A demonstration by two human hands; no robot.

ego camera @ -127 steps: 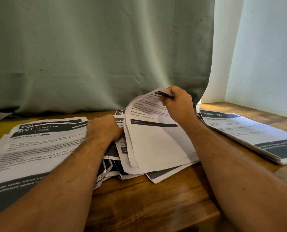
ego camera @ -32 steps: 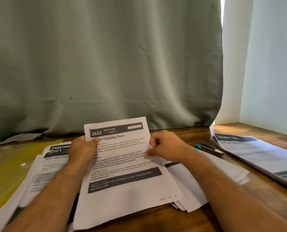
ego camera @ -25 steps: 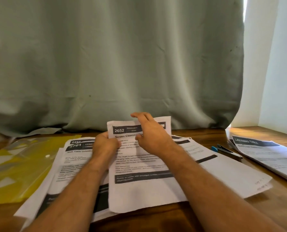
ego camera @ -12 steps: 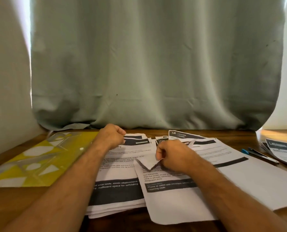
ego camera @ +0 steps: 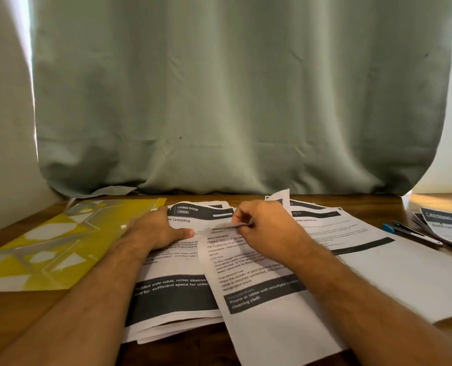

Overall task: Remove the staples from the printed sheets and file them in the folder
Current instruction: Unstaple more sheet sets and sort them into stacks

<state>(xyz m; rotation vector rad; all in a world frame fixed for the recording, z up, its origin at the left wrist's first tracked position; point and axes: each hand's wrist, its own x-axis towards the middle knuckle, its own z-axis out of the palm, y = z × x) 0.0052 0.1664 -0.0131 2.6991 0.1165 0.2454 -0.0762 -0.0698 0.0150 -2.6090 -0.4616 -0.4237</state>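
Note:
A stack of printed sheets (ego camera: 172,299) headed "Living Room" lies in front of me. My left hand (ego camera: 156,229) rests flat on its upper part, fingers spread. A single printed sheet (ego camera: 267,310) about screen cleaning lies tilted over the stack's right side. My right hand (ego camera: 265,228) pinches this sheet's folded-over top edge. A yellow plastic folder (ego camera: 53,247) lies flat at the left. More loose sheets (ego camera: 393,273) spread out to the right under my right arm.
A staple remover with a blue end (ego camera: 409,232) lies at the right, beside another pile of printed sheets (ego camera: 446,225). A grey-green curtain (ego camera: 232,101) hangs behind the wooden table (ego camera: 14,307). Walls close in at left and right.
My left hand has opened from a fist and now lies flat on the left stack. My right hand has carried the folded sheet leftward over that stack. The camera view has turned left.

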